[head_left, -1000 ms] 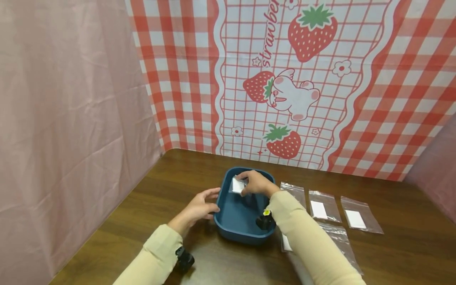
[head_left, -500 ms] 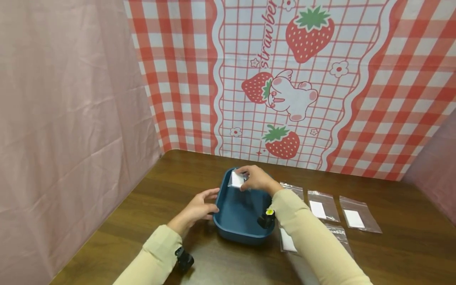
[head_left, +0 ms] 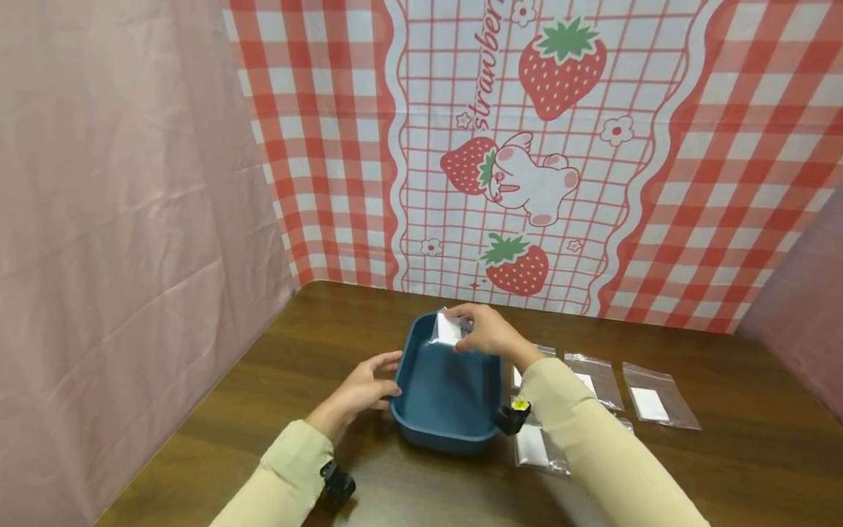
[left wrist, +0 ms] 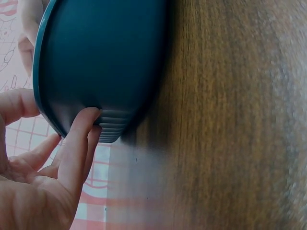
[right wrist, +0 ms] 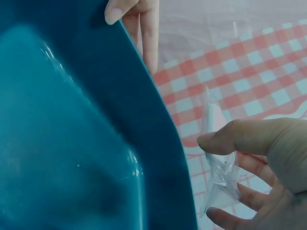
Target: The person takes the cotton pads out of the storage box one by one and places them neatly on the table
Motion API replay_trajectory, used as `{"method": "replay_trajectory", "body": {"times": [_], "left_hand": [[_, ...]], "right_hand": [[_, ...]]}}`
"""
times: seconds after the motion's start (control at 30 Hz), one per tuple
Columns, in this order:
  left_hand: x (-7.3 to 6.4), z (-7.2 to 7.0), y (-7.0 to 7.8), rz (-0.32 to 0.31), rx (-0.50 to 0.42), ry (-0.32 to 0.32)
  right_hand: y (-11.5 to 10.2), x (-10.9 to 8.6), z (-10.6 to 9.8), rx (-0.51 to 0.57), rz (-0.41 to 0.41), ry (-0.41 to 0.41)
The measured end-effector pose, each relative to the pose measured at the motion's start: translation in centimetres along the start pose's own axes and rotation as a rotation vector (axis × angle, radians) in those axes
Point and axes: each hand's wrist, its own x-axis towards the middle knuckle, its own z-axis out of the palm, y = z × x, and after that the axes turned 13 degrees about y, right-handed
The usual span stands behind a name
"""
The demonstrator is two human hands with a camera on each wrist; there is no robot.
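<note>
A dark blue rectangular tub point(head_left: 448, 395) with rounded corners stands on the table, its bare floor showing. My left hand point(head_left: 361, 384) grips its left side; in the left wrist view the fingers point(left wrist: 76, 143) lie against the ribbed outer wall, and the right wrist view shows the thumb inside the rim. At the tub's far end my right hand point(head_left: 492, 335) pinches a small clear plastic bag point(head_left: 447, 329) with a flat white piece inside. In the right wrist view this bag point(right wrist: 216, 158) is held between thumb and fingers, beyond the tub's rim.
Right of the tub, several clear zip bags with white pieces lie on the brown wooden table point(head_left: 316, 315), among them a far-right bag point(head_left: 661, 399) and a nearer bag point(head_left: 535, 446). A red-and-white strawberry cloth point(head_left: 514, 183) hangs behind; a pink curtain point(head_left: 145, 219) is at left.
My right hand has raised the small bag from inside the tub to its far rim and shifted slightly right. My left hand keeps its place on the tub's side.
</note>
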Motion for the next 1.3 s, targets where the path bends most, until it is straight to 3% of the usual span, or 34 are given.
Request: {"method": "replay_trajectory", "body": {"times": [0.3,0.63,1.03,1.3], "left_hand": [[-0.1,0.3,0.0,-0.007,-0.010,-0.003],[-0.3,0.6,0.3,-0.025,-0.002,0.006],[-0.9,0.2,0.1,-0.027,-0.004,0.031],[-0.8,0.7,0.5,-0.017,-0.001,0.013]], "right_hand": [[0.6,-2.8,-2.3,0.015,-0.013,0.061],[2.8,-6.2,-4.4,0.049,-0.020,0.137],[5.5,-11.5,-6.3,0.030,-0.077,0.264],[8.0,-16.6,-9.0,0.004,-0.039,0.299]]}}
